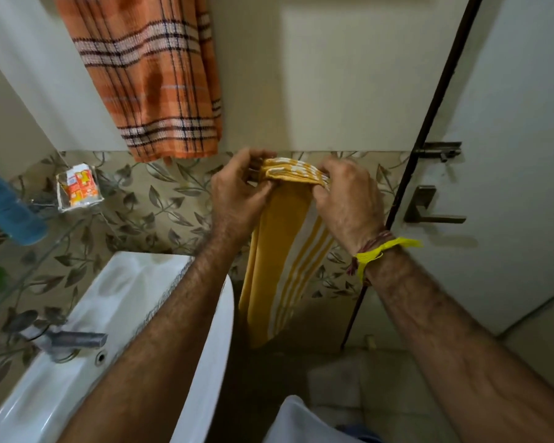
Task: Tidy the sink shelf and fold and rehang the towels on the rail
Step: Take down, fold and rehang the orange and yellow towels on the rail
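Both hands grip one towel (282, 251): left hand (237, 190) and right hand (349, 199) pinch its folded top edge between them, so the length hangs straight below for folding.

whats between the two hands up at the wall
In the head view, the bunched top edge of the yellow towel spans between the left hand and right hand.
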